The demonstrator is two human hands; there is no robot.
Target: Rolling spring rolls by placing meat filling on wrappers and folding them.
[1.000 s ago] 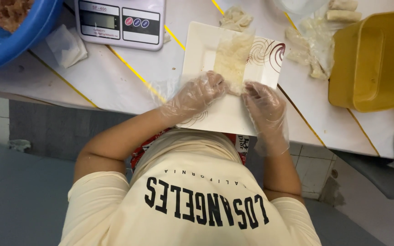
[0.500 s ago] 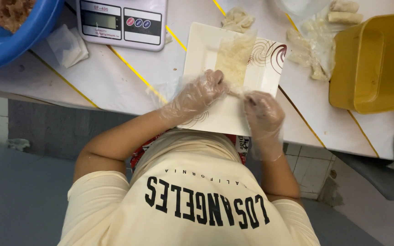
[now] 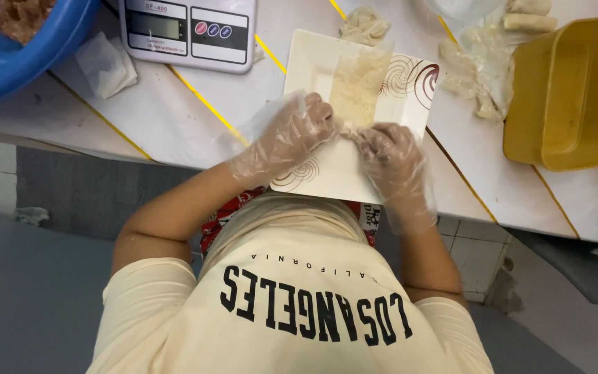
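We pinch the near edge of the thin, translucent wrapper sheet (image 3: 358,86) on the square white plate (image 3: 313,59) between gloved left hand (image 3: 286,135) and right hand (image 3: 390,156) at six o'clock; it looks limp, tearable, best lifted by corners.

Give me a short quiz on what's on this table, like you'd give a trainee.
1. True or false: the left hand and the right hand wear clear gloves.
2. The wrapper lies on: A) a pan, B) the plate, C) a chopping board.
3. Fill in: the bowl at the far left is ___.

Key: 1 true; 2 B; 3 blue.
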